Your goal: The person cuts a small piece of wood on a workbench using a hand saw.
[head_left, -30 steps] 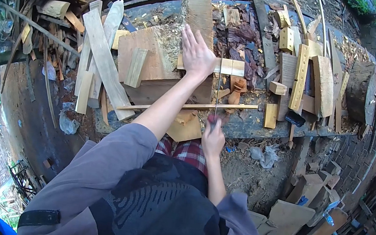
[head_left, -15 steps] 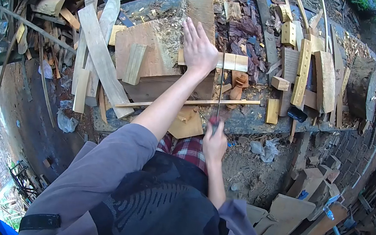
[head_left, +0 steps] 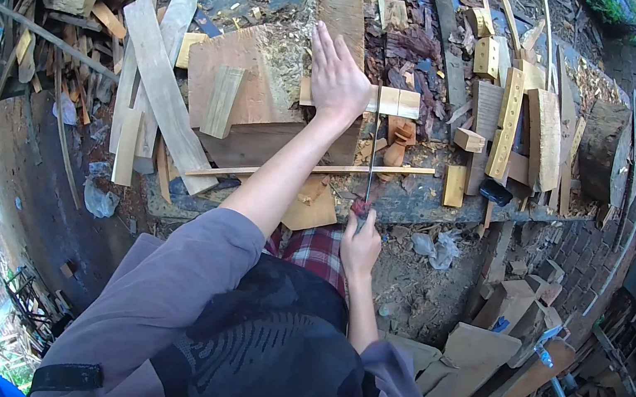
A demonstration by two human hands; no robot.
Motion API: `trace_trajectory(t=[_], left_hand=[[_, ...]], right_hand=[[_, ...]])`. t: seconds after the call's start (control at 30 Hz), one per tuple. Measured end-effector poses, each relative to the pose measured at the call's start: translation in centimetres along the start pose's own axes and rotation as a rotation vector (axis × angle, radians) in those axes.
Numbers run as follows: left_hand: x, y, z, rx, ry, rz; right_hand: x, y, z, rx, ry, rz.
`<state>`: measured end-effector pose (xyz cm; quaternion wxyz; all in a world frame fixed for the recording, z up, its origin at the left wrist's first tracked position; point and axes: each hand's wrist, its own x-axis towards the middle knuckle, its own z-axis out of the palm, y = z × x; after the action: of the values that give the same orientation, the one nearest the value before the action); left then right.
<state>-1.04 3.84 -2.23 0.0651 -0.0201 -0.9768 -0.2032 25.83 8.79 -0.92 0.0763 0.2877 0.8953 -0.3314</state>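
Observation:
My left hand [head_left: 340, 80] lies flat with fingers stretched out, pressing on a light wood strip [head_left: 401, 103] and the plank under it. My right hand [head_left: 361, 239] is wrapped round the reddish handle of a thin-bladed saw [head_left: 373, 157]. The narrow blade points away from me and crosses the strip just right of my left hand. A turned brown wooden piece [head_left: 396, 146] lies right of the blade. Nearer me, a long thin stick [head_left: 331, 169] passes under my left forearm.
Grey boards [head_left: 175, 95] lean at the left. Yellowish blocks with holes [head_left: 506, 122], a black object [head_left: 496, 192] and a log [head_left: 605, 150] lie at the right. Offcuts [head_left: 476, 360] are piled at the lower right, near a plastic bag [head_left: 444, 250].
My right hand has drawn the saw slightly back toward my body. My left hand stays on the strip. The view has shifted a little.

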Motion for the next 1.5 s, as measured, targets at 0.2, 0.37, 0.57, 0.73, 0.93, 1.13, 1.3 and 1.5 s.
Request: trace_trajectory(t=[0.2,0.37,0.57,0.73,0.93,1.13,1.3,1.5], left_hand=[[-0.1,-0.2,0.2,-0.043,0.025,0.019],[-0.1,0.0,-0.2,-0.043,0.040,-0.008],[-0.1,-0.2,0.0,-0.051,0.028,0.038],[0.1,-0.3,0.4,-0.051,0.029,0.023],[0.3,-0.3,0.5,-0.035,0.020,-0.019],[0.2,-0.4,0.6,0.006,0.029,-0.069],[0.1,-0.3,0.9,-0.009,0.042,-0.077],[0.2,0.0,1.0,0.068,-0.022,-0.060]], right_hand=[[8.4,-6.9,-2.2,-0.086,-0.021,-0.008],[5.1,-3.9,-0.2,0.051,0.006,0.007],[1.4,-1.9,-0.8,-0.007,-0.050,0.020],[9.3,-6.0,0.0,0.022,0.016,-0.037],[-0.3,0.5,0.7,0.162,0.002,0.013],[1.0,-0.4,-0.1,-0.033,-0.110,0.148],[1.2,0.1,-2.8,-0.166,-0.123,0.101],[0.0,-1.2,-8.1,-0.068,-0.268,0.124]])
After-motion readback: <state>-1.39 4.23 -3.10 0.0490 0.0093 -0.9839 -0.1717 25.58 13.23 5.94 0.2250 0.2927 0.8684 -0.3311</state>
